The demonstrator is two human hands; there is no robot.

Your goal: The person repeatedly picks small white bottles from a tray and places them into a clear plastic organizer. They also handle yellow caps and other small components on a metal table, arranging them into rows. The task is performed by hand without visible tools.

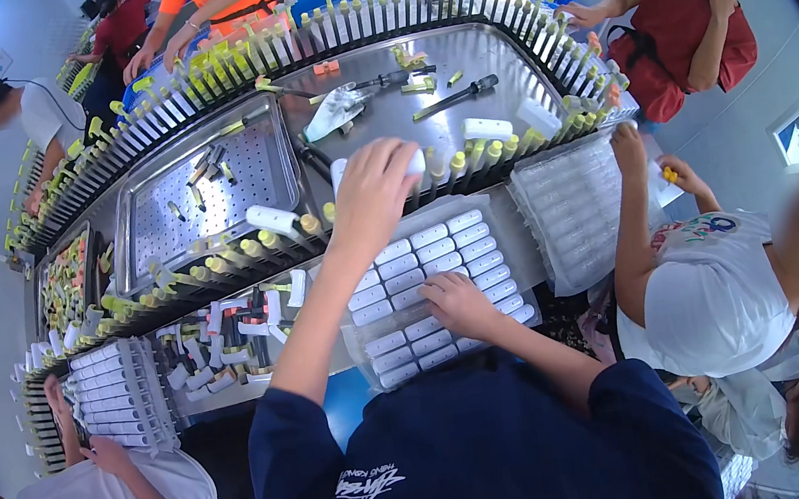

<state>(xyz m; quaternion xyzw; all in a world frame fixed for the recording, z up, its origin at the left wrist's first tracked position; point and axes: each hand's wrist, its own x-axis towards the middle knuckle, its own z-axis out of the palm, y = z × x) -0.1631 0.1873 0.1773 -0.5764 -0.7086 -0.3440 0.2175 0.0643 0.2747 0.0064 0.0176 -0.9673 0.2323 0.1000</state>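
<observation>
The left hand (374, 192) is closed around a white case (416, 161), holding it up near the row of yellow-topped sticks (457, 163), just beyond the clear plastic tray (357, 350). The right hand (464, 304) lies over that tray with its fingers bent, touching the white cases (431, 235) set there in rows; whether it grips one, I cannot tell, as the hand hides its own fingertips. Past the sticks, a white glove (338, 111) and a black tool (456, 98) lie on a steel surface (495, 53).
</observation>
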